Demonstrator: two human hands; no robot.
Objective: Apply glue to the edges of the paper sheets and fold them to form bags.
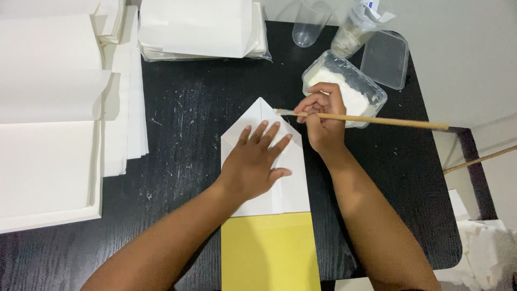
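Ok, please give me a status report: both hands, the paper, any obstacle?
Left hand flat on folded white paper. Right hand holds wooden stick, tip at the fold. Paste tub open beside it. Nothing blocking.

I saw one clear, white-labelled plastic packet [360, 24] leaning at the black table's [183, 108] far edge.

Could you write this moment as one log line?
left hand: flat on folded white paper | right hand: holds thin wooden brush | black table

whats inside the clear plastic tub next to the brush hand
The clear tub holds white paste. The right hand covers its near-left corner, so that part stays hidden.
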